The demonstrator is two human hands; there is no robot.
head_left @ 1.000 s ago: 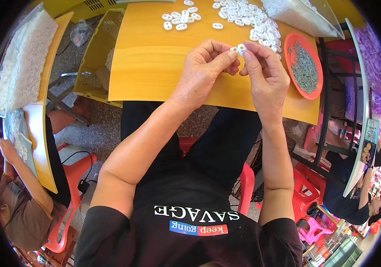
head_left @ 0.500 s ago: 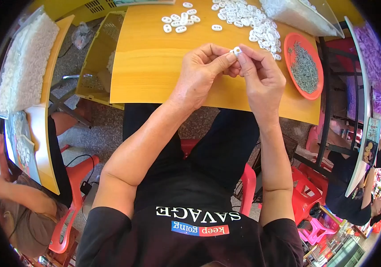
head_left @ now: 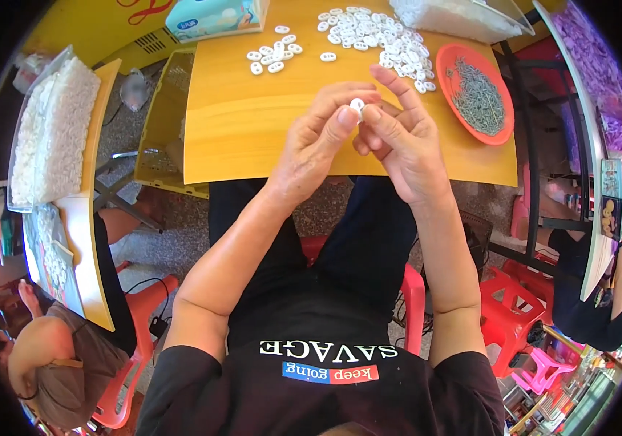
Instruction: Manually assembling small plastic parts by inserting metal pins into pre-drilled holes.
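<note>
White piece (head_left: 357,105): one sits between left hand (head_left: 307,151) and right hand (head_left: 411,151).

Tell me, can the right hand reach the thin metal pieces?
Probably yes: the thin metal pieces lie uncovered in the red dish beside the right hand, with nothing visibly between them.

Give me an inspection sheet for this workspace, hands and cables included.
Surface: wood-grained yellow table.
Work items: pile of white two-holed pieces, smaller cluster, one loose piece; orange-red dish of small metal parts.
Clutter: blue-and-white packet by the far left corner.
Hands: left hand pinches a white piece; right hand beside it, contact unclear.
Cables: cable with a black plug near a red chair.
Surroundings: yellow crate at left; one person leftward, another person rightward.
</note>
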